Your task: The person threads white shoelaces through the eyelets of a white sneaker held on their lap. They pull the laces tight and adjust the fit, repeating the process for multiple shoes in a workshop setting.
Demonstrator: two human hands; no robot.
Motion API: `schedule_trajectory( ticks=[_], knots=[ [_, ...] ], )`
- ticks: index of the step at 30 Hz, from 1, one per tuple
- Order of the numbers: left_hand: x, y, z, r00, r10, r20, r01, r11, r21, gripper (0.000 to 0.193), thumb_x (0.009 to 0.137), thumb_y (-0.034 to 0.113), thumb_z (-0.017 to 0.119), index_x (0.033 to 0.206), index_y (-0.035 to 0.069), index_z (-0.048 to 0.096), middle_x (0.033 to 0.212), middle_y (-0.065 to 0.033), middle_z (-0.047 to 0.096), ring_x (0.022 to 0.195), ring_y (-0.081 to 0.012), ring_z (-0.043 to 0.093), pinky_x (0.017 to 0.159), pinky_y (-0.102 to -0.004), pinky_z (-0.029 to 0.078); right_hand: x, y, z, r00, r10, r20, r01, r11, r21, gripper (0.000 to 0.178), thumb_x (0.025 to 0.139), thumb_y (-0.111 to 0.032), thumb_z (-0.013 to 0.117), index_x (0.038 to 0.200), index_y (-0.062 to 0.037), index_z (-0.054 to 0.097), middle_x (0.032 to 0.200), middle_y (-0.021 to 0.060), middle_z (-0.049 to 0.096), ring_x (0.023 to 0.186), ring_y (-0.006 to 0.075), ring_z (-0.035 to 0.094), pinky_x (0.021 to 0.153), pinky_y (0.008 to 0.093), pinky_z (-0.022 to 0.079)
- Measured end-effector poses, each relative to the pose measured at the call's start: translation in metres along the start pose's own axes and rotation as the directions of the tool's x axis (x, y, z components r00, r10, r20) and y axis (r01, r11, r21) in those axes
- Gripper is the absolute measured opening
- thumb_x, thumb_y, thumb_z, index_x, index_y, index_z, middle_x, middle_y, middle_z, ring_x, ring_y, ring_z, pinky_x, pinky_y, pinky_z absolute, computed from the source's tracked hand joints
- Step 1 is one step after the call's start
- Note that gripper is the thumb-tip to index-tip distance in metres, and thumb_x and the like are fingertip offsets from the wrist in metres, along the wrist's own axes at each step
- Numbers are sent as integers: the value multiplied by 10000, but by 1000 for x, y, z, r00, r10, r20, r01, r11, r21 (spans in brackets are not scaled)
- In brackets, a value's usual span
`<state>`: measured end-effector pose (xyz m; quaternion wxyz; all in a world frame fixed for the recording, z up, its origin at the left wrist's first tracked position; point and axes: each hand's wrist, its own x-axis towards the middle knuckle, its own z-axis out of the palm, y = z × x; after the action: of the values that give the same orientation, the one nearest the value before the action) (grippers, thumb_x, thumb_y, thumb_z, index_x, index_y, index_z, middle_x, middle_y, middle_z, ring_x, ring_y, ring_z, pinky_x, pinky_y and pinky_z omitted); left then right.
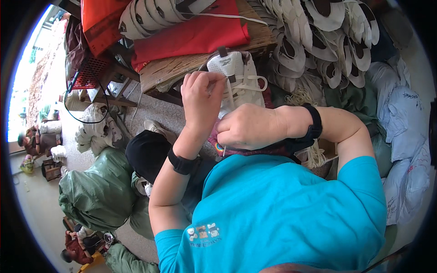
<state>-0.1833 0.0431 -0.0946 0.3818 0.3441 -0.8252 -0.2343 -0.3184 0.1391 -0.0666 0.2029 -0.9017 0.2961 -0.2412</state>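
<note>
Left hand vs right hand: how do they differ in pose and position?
- Position: the left hand is farther from the turquoise shirt, by the left side of the white shoe; the right hand is nearer the shirt.
- Pose: the left hand points away from the torso, fingers bent rightward; the right hand reaches across, curled into a fist.

Shared: each has a black band at the wrist.
</note>
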Motion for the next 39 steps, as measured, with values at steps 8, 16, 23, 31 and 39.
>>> schedule_trajectory(
  ticks=[8,16,23,31,39],
  knots=[
    [7,3,0,993,-95,69,96,995,-20,139,805,131,711,937,114,672,872,-9,654,853,-242,572,830,-386,399,-11,30,-32,844,280,-457,-297,954,35,95,823,-95,693,885,-61,630,831,105,580,782,306,608,691,396,495],
    [8,5,7,995,-82,65,78,995,55,220,809,100,678,1027,119,656,869,42,664,822,-187,573,858,-366,364,-23,57,-46,806,405,-432,-540,801,-258,124,769,-62,699,872,-53,632,1133,95,550,1103,287,496,959,388,416],
    [6,1,4,970,-204,136,224,962,-154,299,791,76,676,1086,123,666,918,17,678,904,-196,574,877,-367,365,-21,72,-38,815,328,-477,-427,897,-113,91,765,-17,672,823,-37,605,1216,123,569,1161,303,488,995,384,409],
    [-1,-2,-8,997,59,46,-54,994,-96,190,788,53,692,948,137,751,938,-22,642,948,-226,501,868,-352,389,-39,80,-71,701,164,-694,-563,725,-396,112,770,-12,630,826,-55,544,928,88,642,914,289,601,820,403,471],
    [1,-118,-110,772,-584,-250,219,614,-758,212,975,176,624,1102,46,733,863,51,652,695,-9,456,651,-177,344,-161,109,-141,287,248,-925,-931,299,-209,90,885,-175,616,876,-85,612,771,125,647,727,362,637,636,454,500]
  ],
)
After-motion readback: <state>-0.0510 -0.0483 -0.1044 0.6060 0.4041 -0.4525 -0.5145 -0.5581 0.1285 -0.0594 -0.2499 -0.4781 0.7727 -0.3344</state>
